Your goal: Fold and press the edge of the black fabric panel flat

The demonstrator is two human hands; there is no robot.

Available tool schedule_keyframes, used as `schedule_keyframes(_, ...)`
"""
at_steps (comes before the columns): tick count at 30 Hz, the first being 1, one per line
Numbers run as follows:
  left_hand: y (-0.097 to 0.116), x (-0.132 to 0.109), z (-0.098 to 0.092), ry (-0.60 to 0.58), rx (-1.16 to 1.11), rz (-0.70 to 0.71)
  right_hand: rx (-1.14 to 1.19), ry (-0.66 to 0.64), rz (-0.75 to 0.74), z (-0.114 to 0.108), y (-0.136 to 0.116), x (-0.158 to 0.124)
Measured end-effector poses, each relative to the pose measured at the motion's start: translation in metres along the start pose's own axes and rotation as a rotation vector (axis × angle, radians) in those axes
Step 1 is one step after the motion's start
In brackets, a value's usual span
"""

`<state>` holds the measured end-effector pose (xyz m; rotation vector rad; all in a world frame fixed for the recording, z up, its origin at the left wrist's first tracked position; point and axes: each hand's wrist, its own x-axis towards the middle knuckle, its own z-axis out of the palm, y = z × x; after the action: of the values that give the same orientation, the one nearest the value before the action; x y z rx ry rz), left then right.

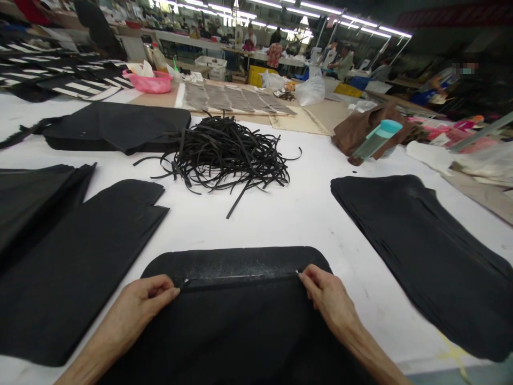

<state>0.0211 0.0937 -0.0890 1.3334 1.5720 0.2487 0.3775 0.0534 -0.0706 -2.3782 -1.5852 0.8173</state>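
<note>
A black fabric panel with rounded far corners lies in front of me on the white table. Across it, near its far edge, runs a narrow black strip with a pale line along its far side. My left hand pinches the strip's left end between thumb and finger. At the right end, my right hand is closed in a similar pinch. Small whitish bits show at both fingertips. Beyond the strip, the panel's surface looks dusty or shiny.
A tangled heap of black strips lies farther back. Stacked black panels sit at left and right, with another black stack behind. A teal-lidded bottle, brown bag and pink basin stand farther off.
</note>
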Motion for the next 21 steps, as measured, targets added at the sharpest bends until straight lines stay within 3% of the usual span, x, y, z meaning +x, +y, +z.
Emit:
schedule_keyframes(10,0.019,-0.006,0.000,0.032,-0.049,-0.025,-0.087,0.014,-0.032,0.004,0.004,0.002)
schedule_keyframes(21,0.021,-0.009,-0.001,0.107,-0.015,0.014,-0.094,-0.041,-0.019,0.004,0.012,0.005)
